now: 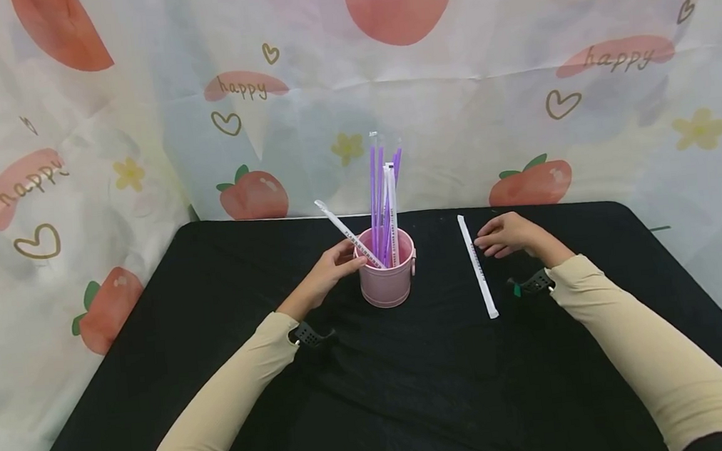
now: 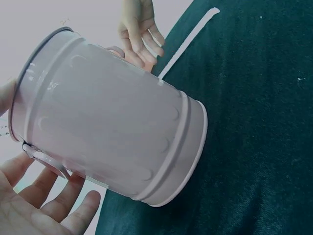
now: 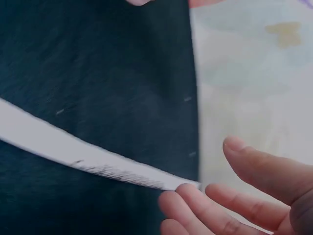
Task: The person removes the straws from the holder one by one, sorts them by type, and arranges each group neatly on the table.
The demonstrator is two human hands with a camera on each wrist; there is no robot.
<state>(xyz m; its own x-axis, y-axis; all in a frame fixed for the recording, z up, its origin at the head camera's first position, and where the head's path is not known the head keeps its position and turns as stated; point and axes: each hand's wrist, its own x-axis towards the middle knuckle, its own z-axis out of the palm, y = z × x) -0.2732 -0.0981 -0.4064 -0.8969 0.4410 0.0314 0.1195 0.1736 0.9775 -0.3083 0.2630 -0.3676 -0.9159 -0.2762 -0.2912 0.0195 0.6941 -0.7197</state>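
A pink metal bucket (image 1: 386, 291) stands upright on the black table, and my left hand (image 1: 325, 277) grips its left side near the rim. The thumb lies at the rim while the fingers reach round by a small side handle (image 2: 49, 163). Several purple straws (image 1: 373, 196) in clear wrappers stand in the bucket. Among them is an upright paper-wrapped straw (image 1: 393, 212); another white wrapped straw (image 1: 345, 231) leans out to the left. On the table to the right lies a single paper-wrapped straw (image 1: 478, 269). My right hand (image 1: 511, 235) hovers beside its far end, fingers loosely bent, holding nothing.
Black cloth (image 1: 408, 393) covers the table. Behind its far edge hangs a pale curtain (image 1: 429, 119) with peach and "happy" prints, which also runs along the left side. Each wrist wears a dark strap (image 1: 536, 282).
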